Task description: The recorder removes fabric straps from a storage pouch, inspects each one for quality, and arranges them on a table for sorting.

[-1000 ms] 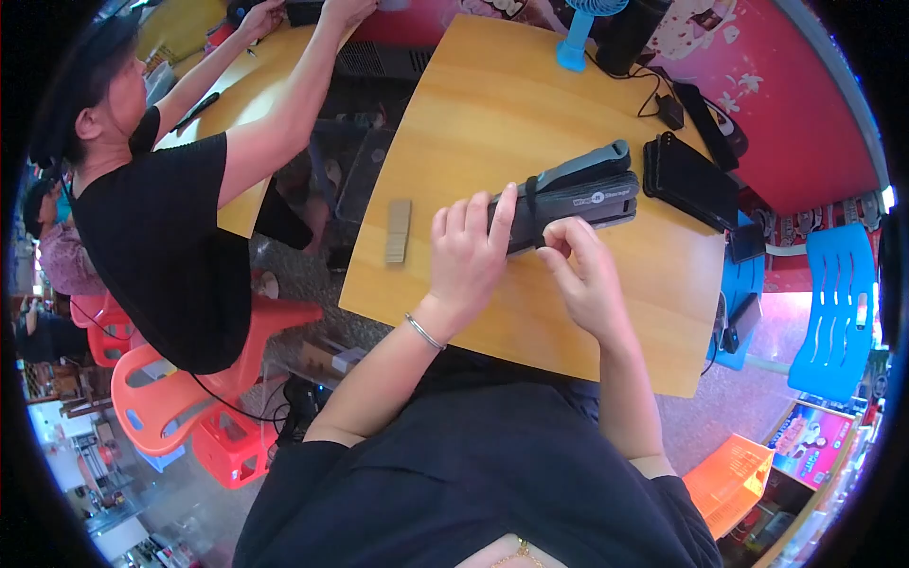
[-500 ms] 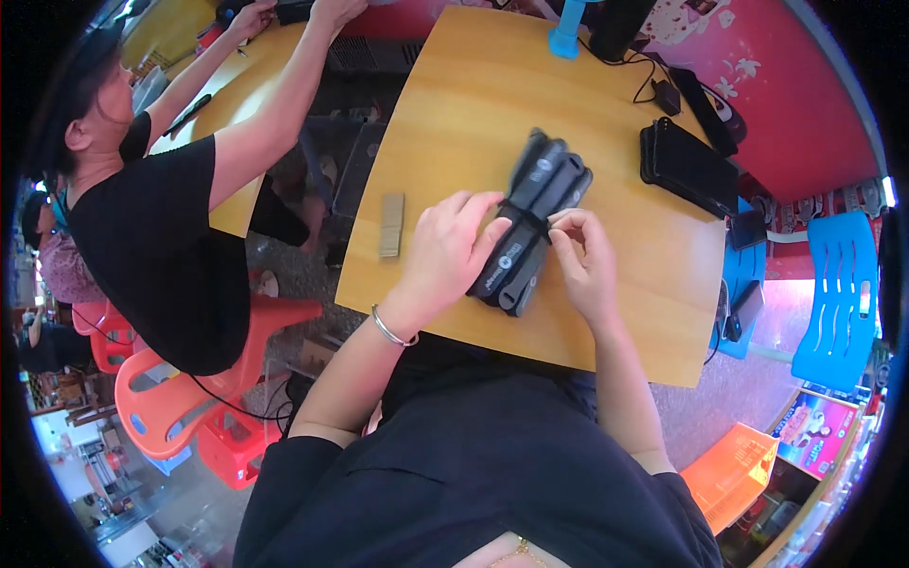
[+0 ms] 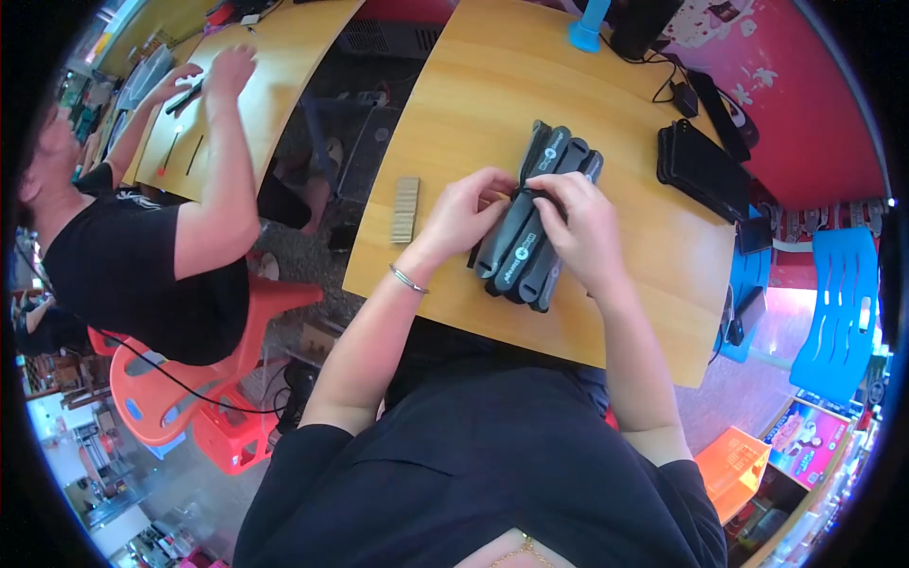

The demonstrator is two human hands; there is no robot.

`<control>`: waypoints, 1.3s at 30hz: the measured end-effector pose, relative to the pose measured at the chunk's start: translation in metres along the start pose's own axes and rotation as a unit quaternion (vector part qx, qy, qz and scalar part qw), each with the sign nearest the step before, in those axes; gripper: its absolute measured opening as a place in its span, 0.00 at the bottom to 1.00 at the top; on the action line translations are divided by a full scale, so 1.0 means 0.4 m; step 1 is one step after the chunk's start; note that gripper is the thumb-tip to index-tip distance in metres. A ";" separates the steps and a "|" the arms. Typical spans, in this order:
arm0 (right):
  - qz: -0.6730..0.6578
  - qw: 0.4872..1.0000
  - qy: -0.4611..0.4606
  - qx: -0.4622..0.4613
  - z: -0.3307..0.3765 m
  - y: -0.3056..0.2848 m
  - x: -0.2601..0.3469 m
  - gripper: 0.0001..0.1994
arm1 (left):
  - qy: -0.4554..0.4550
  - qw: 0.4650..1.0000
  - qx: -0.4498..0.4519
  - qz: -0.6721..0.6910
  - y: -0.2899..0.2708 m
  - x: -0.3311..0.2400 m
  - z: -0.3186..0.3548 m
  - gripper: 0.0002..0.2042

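Currently a bundle of dark grey, folded, bar-like pieces point(image 3: 530, 248) lies aslant on the wooden bench point(image 3: 464, 104), near its front edge, its upper end leaning right. A black strap point(image 3: 525, 186) shows at its upper left side, between the two hands. The left hand point(image 3: 468, 214) comes in from the lower left, back upward, wrist slightly bent, its fingers curled inward toward the strap; it is partly closed, though I cannot tell whether it grips anything. The right hand point(image 3: 579, 223) reaches over the bundle from the right, knuckles raised, with thumb and forefinger drawn nearly together on the strap. Both elbows are bent, the forearms slanting in toward each other, and a silver bracelet point(image 3: 408, 278) circles the left wrist.

Left of the bundle, well apart from it, lies a ridged brown cardboard strip point(image 3: 405, 210). A black case point(image 3: 703, 172) rests at the bench's right side, and a blue stand point(image 3: 586, 36) is at the far edge. Off to the left, a co-worker point(image 3: 142, 275) sits at another bench point(image 3: 275, 66), arms raised.
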State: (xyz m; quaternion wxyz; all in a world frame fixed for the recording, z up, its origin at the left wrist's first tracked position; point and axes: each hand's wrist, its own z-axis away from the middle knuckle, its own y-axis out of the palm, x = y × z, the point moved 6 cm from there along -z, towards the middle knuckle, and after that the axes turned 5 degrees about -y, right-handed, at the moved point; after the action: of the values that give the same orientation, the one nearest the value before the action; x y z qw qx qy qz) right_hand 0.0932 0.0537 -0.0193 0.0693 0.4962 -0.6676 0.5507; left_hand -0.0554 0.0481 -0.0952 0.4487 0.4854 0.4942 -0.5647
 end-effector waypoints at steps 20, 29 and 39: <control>-0.087 0.992 0.048 -0.083 0.076 -0.148 -0.062 0.11 | 0.098 0.989 0.090 0.060 0.129 -0.146 -0.030 0.16; 0.004 0.996 0.055 -0.071 0.068 -0.170 -0.097 0.06 | 0.080 0.994 0.051 0.061 0.143 -0.119 -0.043 0.16; -0.049 0.992 0.090 -0.075 0.075 -0.169 -0.117 0.05 | 0.118 0.992 -0.023 -0.042 0.149 -0.108 -0.026 0.10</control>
State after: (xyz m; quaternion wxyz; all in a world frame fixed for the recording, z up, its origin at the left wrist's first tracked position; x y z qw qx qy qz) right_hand 0.1801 0.0637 -0.0157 0.1927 0.4706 -0.6727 0.5375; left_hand 0.0099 0.0529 -0.0600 0.3740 0.5173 0.5765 -0.5101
